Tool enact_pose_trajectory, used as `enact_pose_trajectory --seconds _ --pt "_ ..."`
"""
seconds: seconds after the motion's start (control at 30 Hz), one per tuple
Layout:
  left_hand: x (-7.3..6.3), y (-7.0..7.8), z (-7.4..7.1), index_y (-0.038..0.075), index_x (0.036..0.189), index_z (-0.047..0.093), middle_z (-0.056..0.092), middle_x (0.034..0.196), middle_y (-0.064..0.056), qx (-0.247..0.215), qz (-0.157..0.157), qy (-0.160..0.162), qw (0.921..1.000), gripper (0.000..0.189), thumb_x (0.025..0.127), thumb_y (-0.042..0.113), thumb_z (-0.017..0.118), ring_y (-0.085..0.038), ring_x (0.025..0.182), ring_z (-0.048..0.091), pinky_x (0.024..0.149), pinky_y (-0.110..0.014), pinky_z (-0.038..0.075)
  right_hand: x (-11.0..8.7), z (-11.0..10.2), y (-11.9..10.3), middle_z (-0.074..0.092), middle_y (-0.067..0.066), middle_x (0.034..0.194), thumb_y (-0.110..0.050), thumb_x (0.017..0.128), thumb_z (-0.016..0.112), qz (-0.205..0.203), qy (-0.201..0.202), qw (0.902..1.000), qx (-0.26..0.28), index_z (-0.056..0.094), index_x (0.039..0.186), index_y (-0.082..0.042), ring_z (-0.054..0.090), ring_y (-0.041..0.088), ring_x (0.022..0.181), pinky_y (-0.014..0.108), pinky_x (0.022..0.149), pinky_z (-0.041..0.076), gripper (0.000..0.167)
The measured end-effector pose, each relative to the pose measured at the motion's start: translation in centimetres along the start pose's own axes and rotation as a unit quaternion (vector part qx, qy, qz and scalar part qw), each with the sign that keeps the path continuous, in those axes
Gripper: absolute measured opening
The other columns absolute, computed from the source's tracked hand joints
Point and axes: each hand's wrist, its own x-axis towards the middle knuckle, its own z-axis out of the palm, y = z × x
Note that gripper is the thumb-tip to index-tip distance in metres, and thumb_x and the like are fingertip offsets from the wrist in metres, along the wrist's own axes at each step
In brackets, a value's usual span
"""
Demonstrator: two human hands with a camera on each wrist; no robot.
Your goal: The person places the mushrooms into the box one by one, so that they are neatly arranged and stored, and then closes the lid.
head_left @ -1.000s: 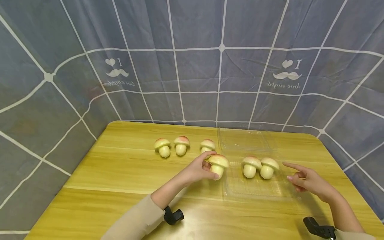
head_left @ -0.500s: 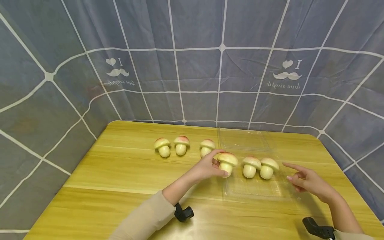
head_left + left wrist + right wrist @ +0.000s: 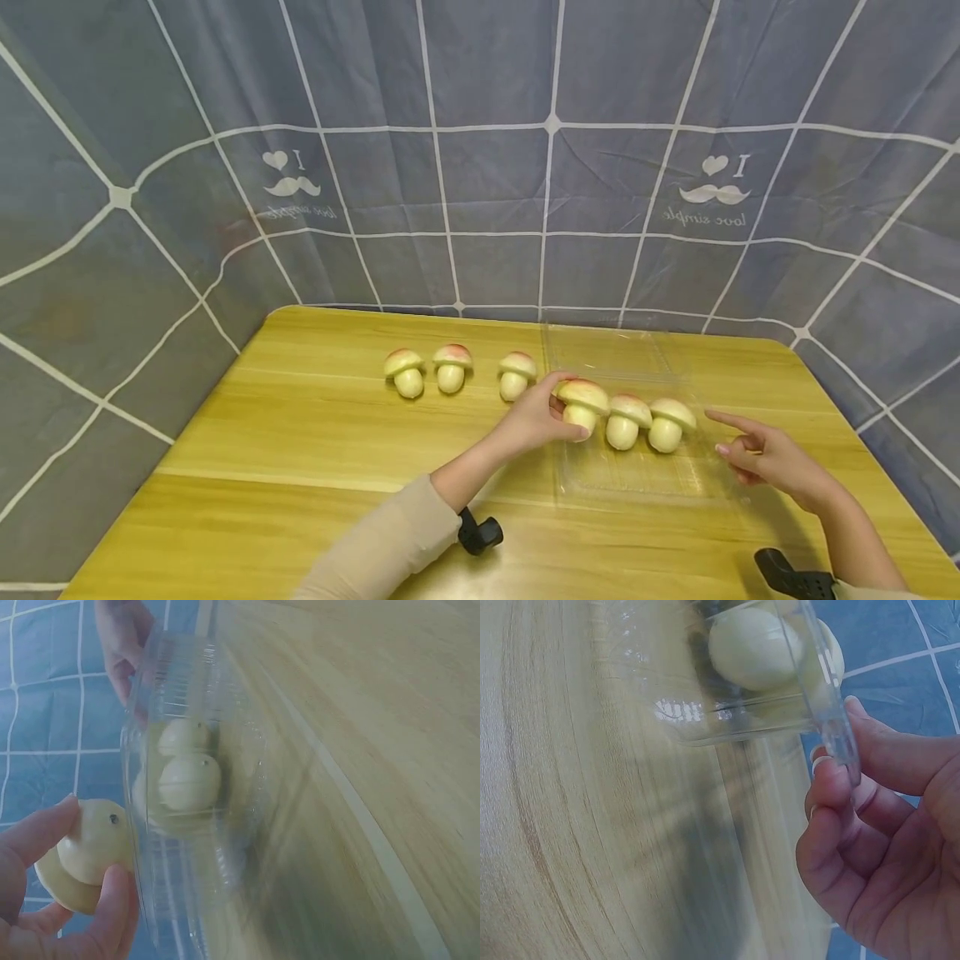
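The left hand (image 3: 531, 421) holds a toy mushroom (image 3: 583, 402) between thumb and fingers, opened only as wide as the mushroom is thick, with the cap upward and the stalk below. The right hand (image 3: 772, 454) pinches the right rim of a clear plastic box (image 3: 630, 487) — thumb on one face, curled fingers on the other, forefinger stretched out toward the left hand. From the left wrist, the held mushroom shows up by the box's rim at the left-hand end; whether it touches the plastic I can't tell. Between the two hands, inside the box, sits a pair of mushrooms (image 3: 621, 433) side by side, the nearer one just beside the held mushroom. Room shows on the box floor between that pair and the rim closest to the person. The clear lid (image 3: 607, 350) lies opened out beyond both hands, near the far edge of the table (image 3: 300, 442), where a grey curtain (image 3: 487, 183) hangs. Three more mushrooms (image 3: 451, 369) lie on the wood beyond and to the left of the left hand — one near its knuckles, two farther off. A strip of tabletop runs between the right hand and the table's right edge.
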Motion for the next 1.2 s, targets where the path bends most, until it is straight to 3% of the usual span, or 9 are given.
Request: enact_pose_trajectory --seconds 0.17,0.3,0.43,0.53,0.67,0.8,0.9,1.1,1.2 --pt "0.4 0.5 1.0 0.010 0.133 0.047 0.057 0.079 0.000 0.109 0.036 0.031 0.9929 0.072 0.070 0.014 0.082 -0.007 0.067 0.050 0.058 -0.019 0.042 0.0 -0.1 0.1 0.050 0.000 0.065 -0.013 0.097 0.051 0.004 -0.004 1.0000 0.001 0.040 0.137 -0.036 0.046 0.009 0.054 0.032 0.046 0.038 0.047" --pt "0.5 1.1 1.8 0.010 0.132 0.049 0.063 0.094 -0.004 0.175 0.043 0.050 0.9823 0.071 0.069 0.015 0.083 -0.012 0.075 0.055 0.065 -0.020 0.043 0.0 -0.1 0.1 0.050 0.000 0.065 -0.013 0.097 0.050 0.001 -0.007 1.0000 -0.002 0.039 0.138 -0.035 0.046 0.009 0.054 0.032 0.046 0.038 0.048" --pt "0.8 1.3 2.1 0.009 0.132 0.049 0.064 0.108 -0.007 0.196 0.047 0.054 0.9779 0.072 0.069 0.015 0.083 -0.016 0.085 0.058 0.071 -0.023 0.045 0.0 0.0 0.0 0.050 0.000 0.066 -0.013 0.097 0.051 -0.001 -0.004 1.0000 -0.006 0.035 0.144 -0.018 0.046 0.008 0.054 0.032 0.046 0.038 0.050" --pt "1.0 1.2 2.0 0.009 0.131 0.050 0.065 0.099 -0.006 0.198 0.046 0.050 0.9777 0.072 0.068 0.017 0.084 -0.013 0.076 0.056 0.065 -0.022 0.043 0.0 0.1 -0.1 0.051 0.000 0.066 -0.013 0.096 0.051 -0.001 -0.001 1.0000 -0.008 0.032 0.145 -0.008 0.046 0.008 0.054 0.032 0.046 0.039 0.052" --pt "1.4 1.0 1.9 0.007 0.130 0.051 0.066 0.096 -0.006 0.205 0.050 0.051 0.9762 0.074 0.066 0.020 0.085 -0.013 0.075 0.057 0.065 -0.021 0.044 0.0 0.1 -0.1 0.052 -0.001 0.067 -0.013 0.096 0.052 -0.001 0.002 1.0000 -0.007 0.034 0.144 -0.012 0.048 0.008 0.055 0.031 0.047 0.041 0.051" --pt "1.7 1.0 2.3 0.006 0.129 0.054 0.065 0.112 -0.007 0.254 0.069 0.057 0.9631 0.074 0.065 0.021 0.086 -0.018 0.096 0.061 0.082 -0.024 0.046 0.0 0.1 -0.1 0.051 0.000 0.066 -0.012 0.096 0.052 -0.002 -0.001 1.0000 -0.002 0.035 0.144 -0.012 0.047 0.009 0.054 0.032 0.046 0.039 0.051" --pt "1.8 0.9 2.8 0.005 0.128 0.054 0.065 0.112 -0.008 0.282 0.073 0.056 0.9551 0.073 0.065 0.021 0.086 -0.020 0.097 0.063 0.082 -0.025 0.048 0.1 0.1 -0.2 0.050 0.001 0.064 -0.012 0.096 0.051 -0.004 -0.006 1.0000 0.000 0.032 0.144 -0.007 0.045 0.009 0.053 0.033 0.045 0.036 0.052" --pt "2.0 1.0 3.3 0.003 0.130 0.052 0.068 0.103 -0.009 0.301 0.055 0.052 0.9505 0.073 0.066 0.021 0.085 -0.012 0.074 0.063 0.067 -0.019 0.048 0.1 0.1 -0.2 0.051 0.001 0.065 -0.011 0.097 0.051 -0.008 -0.007 0.9999 -0.002 0.034 0.144 -0.009 0.047 0.009 0.054 0.033 0.045 0.037 0.050" --pt "2.2 1.1 3.5 0.002 0.131 0.050 0.069 0.081 -0.007 0.318 0.044 0.052 0.9457 0.075 0.068 0.023 0.083 -0.008 0.054 0.052 0.057 -0.017 0.044 0.0 0.1 -0.2 0.052 0.001 0.065 -0.011 0.096 0.051 -0.007 -0.005 0.9999 -0.006 0.032 0.144 -0.006 0.047 0.009 0.054 0.033 0.045 0.038 0.051"
